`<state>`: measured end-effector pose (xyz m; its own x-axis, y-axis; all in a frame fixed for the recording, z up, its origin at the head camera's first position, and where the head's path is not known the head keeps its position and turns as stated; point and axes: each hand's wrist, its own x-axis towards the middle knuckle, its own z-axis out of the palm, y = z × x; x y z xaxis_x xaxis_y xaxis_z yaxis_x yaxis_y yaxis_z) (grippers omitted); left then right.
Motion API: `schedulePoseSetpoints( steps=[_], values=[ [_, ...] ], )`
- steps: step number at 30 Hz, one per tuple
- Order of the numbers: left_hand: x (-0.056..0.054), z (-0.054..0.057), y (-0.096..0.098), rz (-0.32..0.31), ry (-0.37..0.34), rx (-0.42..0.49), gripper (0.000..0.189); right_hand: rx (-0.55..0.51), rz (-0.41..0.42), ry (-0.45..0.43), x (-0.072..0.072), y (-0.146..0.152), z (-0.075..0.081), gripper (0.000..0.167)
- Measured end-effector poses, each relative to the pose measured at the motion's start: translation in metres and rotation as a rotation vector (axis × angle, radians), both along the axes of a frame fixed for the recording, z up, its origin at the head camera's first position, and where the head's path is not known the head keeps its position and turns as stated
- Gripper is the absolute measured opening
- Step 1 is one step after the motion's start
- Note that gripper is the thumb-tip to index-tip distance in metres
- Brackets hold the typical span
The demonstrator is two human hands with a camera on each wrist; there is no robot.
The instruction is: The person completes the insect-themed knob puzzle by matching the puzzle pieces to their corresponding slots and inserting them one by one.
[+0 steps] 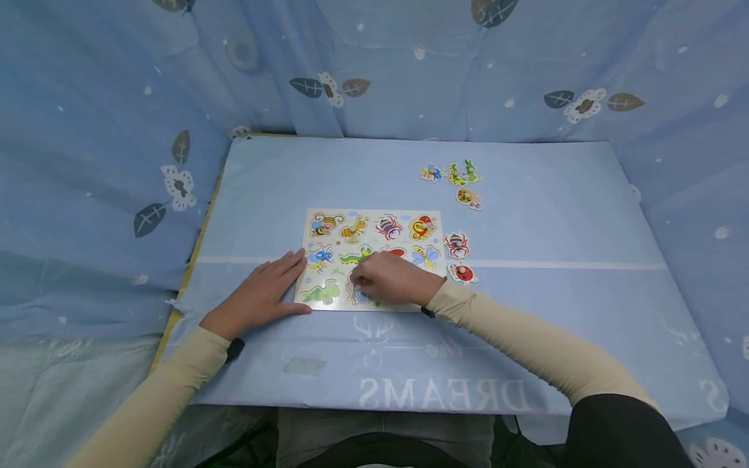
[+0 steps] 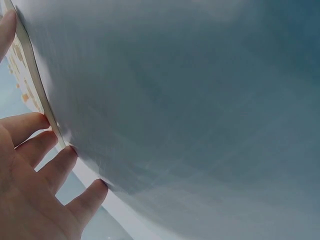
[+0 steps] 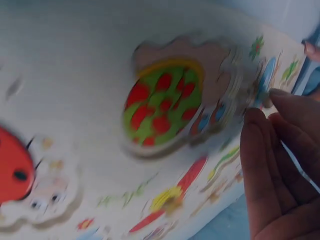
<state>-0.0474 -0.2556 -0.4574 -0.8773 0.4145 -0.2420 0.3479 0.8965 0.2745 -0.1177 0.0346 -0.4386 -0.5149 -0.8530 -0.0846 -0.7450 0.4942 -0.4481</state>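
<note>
A flat insect puzzle board [image 1: 333,214] lies on the table, its slots showing bright bugs. My left hand [image 1: 263,289] rests at the board's left edge with fingers spread; in the left wrist view its fingertips [image 2: 64,159] touch along that edge. Over the lower middle of the board, my right hand [image 1: 389,278] pinches a small puzzle piece [image 1: 358,296] with blue in it, mostly covered by the fingers. In the right wrist view, thumb and fingertips meet beside a blurred snail picture [image 3: 165,102]; a red ladybug picture [image 3: 12,165] is farther left.
Close to the board's right edge are a loose spider piece [image 1: 456,245] and a ladybug piece [image 1: 462,273]. Farther back lie a snail piece [image 1: 469,198], a blue-winged insect piece [image 1: 432,173] and two green caterpillar pieces [image 1: 464,173]. Patterned blue cloth [image 1: 409,65] hangs behind the table.
</note>
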Motion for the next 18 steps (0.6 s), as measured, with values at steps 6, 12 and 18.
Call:
schedulePoseSetpoints(
  steps=[6,12,18],
  values=[
    [0.0,0.0,0.0,-0.007,0.009,0.007,0.105,-0.003,-0.067,-0.001,-0.026,0.033,0.012,0.011],
    [-0.002,-0.001,0.002,-0.005,0.009,0.005,0.106,0.107,-0.201,0.098,-0.067,0.083,0.024,0.021],
    [0.0,0.0,0.001,0.004,-0.003,-0.009,0.106,0.222,-0.356,0.147,-0.109,0.129,0.031,0.03]
  ],
)
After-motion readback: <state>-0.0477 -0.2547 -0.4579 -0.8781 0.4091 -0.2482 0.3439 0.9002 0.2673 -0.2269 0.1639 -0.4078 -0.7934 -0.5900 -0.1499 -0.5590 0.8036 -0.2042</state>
